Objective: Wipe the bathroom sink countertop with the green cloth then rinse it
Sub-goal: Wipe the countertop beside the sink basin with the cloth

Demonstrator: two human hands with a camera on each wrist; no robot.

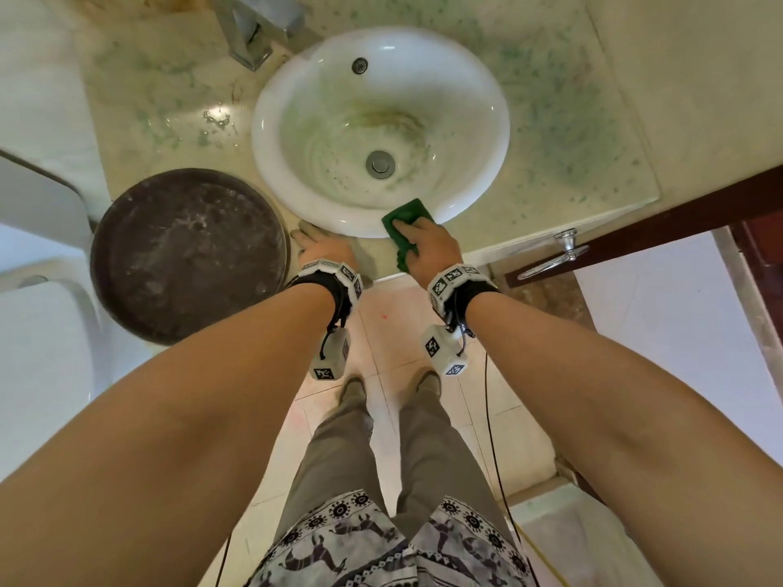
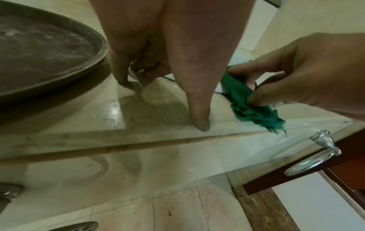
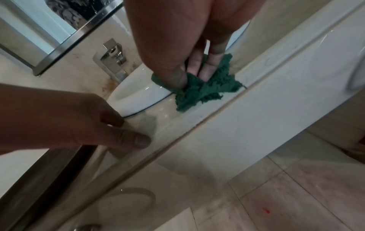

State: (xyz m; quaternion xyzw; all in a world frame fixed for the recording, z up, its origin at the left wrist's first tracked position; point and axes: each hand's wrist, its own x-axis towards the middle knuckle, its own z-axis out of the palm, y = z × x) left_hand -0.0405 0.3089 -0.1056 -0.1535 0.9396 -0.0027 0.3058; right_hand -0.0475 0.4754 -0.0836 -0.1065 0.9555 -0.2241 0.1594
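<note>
At the near edge of the counter, the right hand presses the green cloth down with straight fingers while the thumb pins its near fold, so the hand is grasping the cloth. The cloth lies half on the narrow strip of counter at the front and half on the near rim of the white sink, bunched under the palm with its frayed end trailing back over the counter's front edge. Just to the left, the left hand rests open on the same front strip, fingertips spread on the stone and holding nothing, beside a dark round basin. The cloth sits directly under the right hand, and the unwiped stone runs away from it to the right and toward the far edge, where green speckling shows. The tap stands at the far left corner, well apart from the cloth; rinsing looks some way off
</note>
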